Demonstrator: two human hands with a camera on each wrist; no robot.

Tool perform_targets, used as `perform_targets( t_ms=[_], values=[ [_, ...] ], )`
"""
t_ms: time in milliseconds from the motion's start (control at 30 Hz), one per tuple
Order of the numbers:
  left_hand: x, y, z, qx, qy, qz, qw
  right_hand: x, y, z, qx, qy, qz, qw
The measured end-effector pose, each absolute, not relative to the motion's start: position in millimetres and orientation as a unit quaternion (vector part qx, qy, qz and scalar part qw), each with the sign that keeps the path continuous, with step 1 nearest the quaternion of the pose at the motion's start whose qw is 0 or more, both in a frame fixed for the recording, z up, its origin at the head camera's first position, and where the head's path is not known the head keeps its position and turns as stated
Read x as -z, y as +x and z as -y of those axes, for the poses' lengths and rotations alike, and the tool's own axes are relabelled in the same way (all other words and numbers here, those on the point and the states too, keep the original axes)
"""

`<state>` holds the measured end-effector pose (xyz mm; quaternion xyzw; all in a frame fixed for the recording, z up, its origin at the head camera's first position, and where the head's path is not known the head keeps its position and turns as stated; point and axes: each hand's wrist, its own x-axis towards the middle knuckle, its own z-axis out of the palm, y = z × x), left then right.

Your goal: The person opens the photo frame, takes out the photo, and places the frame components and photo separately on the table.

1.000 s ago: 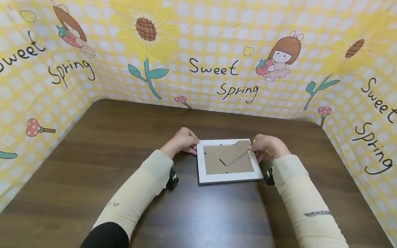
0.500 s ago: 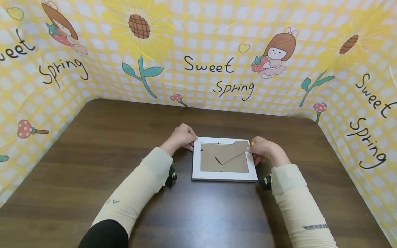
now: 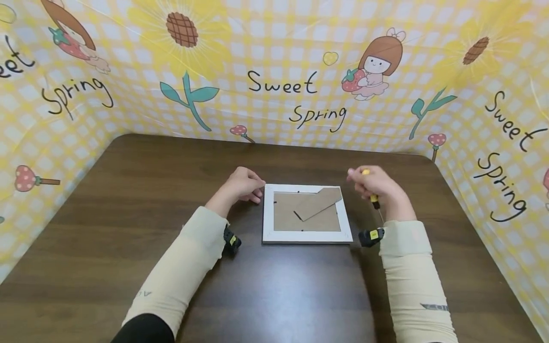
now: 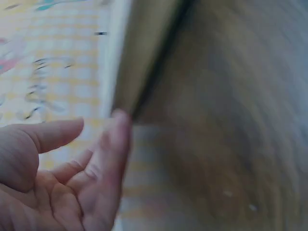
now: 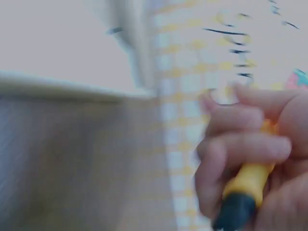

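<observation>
A picture frame lies face down on the table, its white border around a brown backing board with a fold-out stand flap. Beside its far left corner is my left hand. The left wrist view shows the thumb apart from the frame and the fingertips right at the corner, with nothing pinched. My right hand is raised off the frame's right side. Its fingers curl round the yellow and black handle of a screwdriver, whose thin shaft points back toward the wrist.
The dark wooden table spreads out around the frame. A yellow checked cloth with printed flowers and lettering stands behind it and along both sides. A small black camera sits on each wrist.
My right hand has left the frame's right edge, moving right and up with the screwdriver. The stand flap's lifted look has eased. My left hand's hold on the corner has loosened.
</observation>
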<state>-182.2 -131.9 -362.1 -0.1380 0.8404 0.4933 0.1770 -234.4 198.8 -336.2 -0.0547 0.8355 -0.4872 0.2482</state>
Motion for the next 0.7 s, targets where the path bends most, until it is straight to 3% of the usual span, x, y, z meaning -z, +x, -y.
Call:
perform_targets(
  t_ms=[133,433,533,700],
  values=[
    [354,-168,136,-0.518,-0.136,-0.831,0.151,322,-233,-193,0.613,-0.066,-0.768,0.175],
    [360,-146,108,-0.604,-0.147,-0.778,0.091,328,-216,-146,0.897,-0.091,-0.420,0.105],
    [372,-143,102,-0.615,-0.156,-0.770,0.068,341,-210,-128,0.940,-0.066,-0.323,0.088],
    [386,-138,103,-0.636,-0.190,-0.747,0.031,366,-206,-100,0.975,-0.036,-0.190,0.109]
  ],
)
